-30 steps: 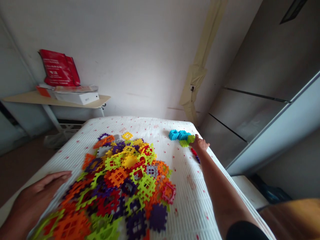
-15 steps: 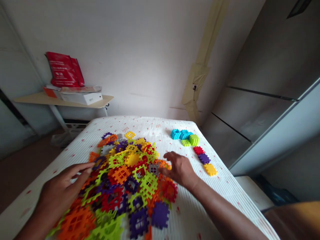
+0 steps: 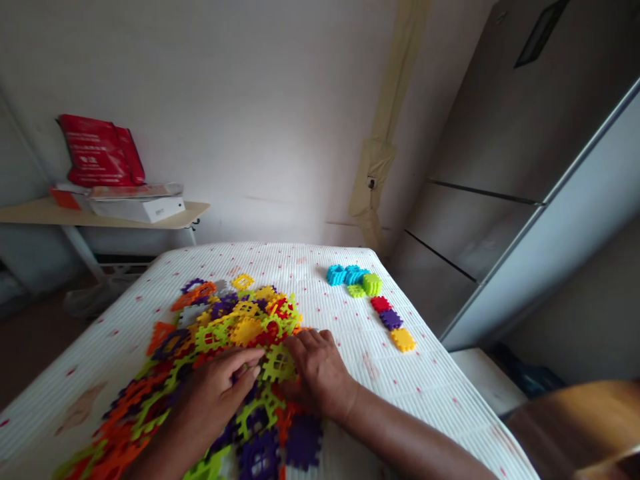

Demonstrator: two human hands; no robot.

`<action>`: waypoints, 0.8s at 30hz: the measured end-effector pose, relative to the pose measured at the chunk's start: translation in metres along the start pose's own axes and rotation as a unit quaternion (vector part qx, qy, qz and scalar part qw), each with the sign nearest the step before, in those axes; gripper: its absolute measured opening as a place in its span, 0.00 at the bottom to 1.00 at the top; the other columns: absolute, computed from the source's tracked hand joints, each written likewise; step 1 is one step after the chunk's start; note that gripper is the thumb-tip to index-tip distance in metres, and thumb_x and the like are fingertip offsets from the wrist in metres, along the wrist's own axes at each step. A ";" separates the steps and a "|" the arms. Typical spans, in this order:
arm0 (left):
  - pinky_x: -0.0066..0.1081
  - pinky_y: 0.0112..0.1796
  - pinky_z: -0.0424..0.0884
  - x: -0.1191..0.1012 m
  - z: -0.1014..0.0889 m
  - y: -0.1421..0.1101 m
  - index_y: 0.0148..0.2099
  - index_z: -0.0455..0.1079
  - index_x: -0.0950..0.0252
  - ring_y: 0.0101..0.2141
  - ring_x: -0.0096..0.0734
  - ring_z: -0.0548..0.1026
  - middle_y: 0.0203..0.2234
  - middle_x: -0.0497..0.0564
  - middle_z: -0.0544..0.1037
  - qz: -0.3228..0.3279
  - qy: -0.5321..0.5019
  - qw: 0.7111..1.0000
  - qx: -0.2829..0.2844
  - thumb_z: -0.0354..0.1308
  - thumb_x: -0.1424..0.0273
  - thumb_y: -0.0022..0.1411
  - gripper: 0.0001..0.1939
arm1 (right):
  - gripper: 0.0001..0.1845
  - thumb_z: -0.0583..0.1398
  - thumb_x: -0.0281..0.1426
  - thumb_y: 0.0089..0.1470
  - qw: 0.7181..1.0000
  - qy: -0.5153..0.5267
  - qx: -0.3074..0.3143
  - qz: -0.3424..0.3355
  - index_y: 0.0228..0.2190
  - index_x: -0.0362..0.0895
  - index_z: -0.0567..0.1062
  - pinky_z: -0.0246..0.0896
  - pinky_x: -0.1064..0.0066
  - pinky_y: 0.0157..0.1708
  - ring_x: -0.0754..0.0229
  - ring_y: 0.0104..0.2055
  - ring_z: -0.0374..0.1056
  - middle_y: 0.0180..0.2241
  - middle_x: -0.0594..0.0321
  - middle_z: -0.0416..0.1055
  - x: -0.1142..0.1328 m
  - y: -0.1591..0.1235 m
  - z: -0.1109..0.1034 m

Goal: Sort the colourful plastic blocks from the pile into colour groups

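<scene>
A heap of plastic interlocking tiles [image 3: 247, 330], in orange, lime green, purple, red, yellow and grey, spreads over the table. My left hand [image 3: 215, 390] is above the middle of the heap, thumb and forefinger pointing right with a small gap between their tips; nothing shows in it. At the heap's right side, my right hand [image 3: 320, 373] is curled down among the tiles, its fingertips partly hidden. Between the two hands lies a lime green window tile [image 3: 277, 363]. A purple solid tile [image 3: 304, 440] sits just below my right hand.
Blue tile stacks [image 3: 345, 275] and a lime green stack [image 3: 372, 285] stand at the back right. Red [image 3: 381, 304], purple [image 3: 391, 320] and yellow [image 3: 403, 340] tiles line the right side of the white spotted tablecloth [image 3: 350, 360]. A fridge [image 3: 480, 180] stands beyond.
My left hand has moved right, from the heap's left edge to its middle. My right hand has come down onto the heap's right side. The view has turned slightly right.
</scene>
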State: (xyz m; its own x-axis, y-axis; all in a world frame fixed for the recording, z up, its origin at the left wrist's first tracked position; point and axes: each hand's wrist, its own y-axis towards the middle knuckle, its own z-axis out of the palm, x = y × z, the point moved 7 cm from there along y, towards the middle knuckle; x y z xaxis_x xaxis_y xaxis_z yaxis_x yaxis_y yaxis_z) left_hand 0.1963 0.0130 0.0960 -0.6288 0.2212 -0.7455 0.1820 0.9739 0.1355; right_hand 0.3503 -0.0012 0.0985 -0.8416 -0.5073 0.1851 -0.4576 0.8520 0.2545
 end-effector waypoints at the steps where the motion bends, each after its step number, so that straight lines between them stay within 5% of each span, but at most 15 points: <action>1: 0.33 0.43 0.71 0.001 0.004 0.003 0.41 0.75 0.57 0.41 0.41 0.76 0.38 0.49 0.80 -0.018 -0.026 0.999 0.010 0.53 0.56 0.53 0.18 | 0.27 0.62 0.41 0.47 1.000 0.012 -0.011 -0.003 0.47 0.45 0.65 0.54 0.59 0.41 0.51 0.42 0.61 0.43 0.55 0.67 -0.001 0.000 -0.005; 6: 0.31 0.39 0.71 0.014 0.019 0.012 0.43 0.73 0.62 0.40 0.41 0.76 0.37 0.52 0.80 -0.113 -0.177 0.977 0.036 0.58 0.53 0.50 0.22 | 0.34 0.61 0.35 0.47 0.997 0.049 -0.041 -0.039 0.55 0.47 0.58 0.53 0.60 0.44 0.52 0.48 0.59 0.50 0.55 0.63 -0.004 0.000 -0.020; 12: 0.26 0.21 0.62 0.015 0.026 0.008 0.42 0.71 0.63 0.21 0.29 0.68 0.19 0.45 0.73 -0.130 -0.235 0.963 0.032 0.59 0.53 0.48 0.23 | 0.33 0.59 0.31 0.49 0.993 0.072 -0.037 -0.091 0.56 0.49 0.57 0.55 0.60 0.46 0.52 0.50 0.60 0.51 0.56 0.64 0.002 -0.002 -0.021; 16: 0.24 0.19 0.56 0.018 0.027 0.003 0.30 0.69 0.64 0.17 0.25 0.62 0.16 0.43 0.68 -0.156 -0.266 0.951 0.023 0.59 0.52 0.48 0.19 | 0.31 0.58 0.34 0.51 0.988 0.111 -0.092 -0.056 0.56 0.46 0.59 0.57 0.61 0.48 0.53 0.52 0.59 0.52 0.54 0.62 -0.002 -0.001 -0.027; 24: 0.23 0.20 0.58 0.031 0.034 0.000 0.27 0.66 0.64 0.19 0.22 0.61 0.16 0.44 0.69 -0.148 -0.382 0.912 -0.009 0.62 0.55 0.48 0.17 | 0.21 0.59 0.37 0.51 0.981 0.120 -0.151 -0.022 0.46 0.43 0.68 0.61 0.63 0.45 0.54 0.45 0.62 0.44 0.54 0.67 0.013 0.005 -0.020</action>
State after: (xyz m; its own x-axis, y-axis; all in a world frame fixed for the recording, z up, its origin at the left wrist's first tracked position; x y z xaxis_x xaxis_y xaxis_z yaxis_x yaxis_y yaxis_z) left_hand 0.2024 0.0182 0.0503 0.0621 -0.1446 -0.9875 0.0738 0.9874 -0.1399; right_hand 0.3428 -0.0066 0.1214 -0.7139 -0.5899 0.3773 -0.3558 0.7696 0.5302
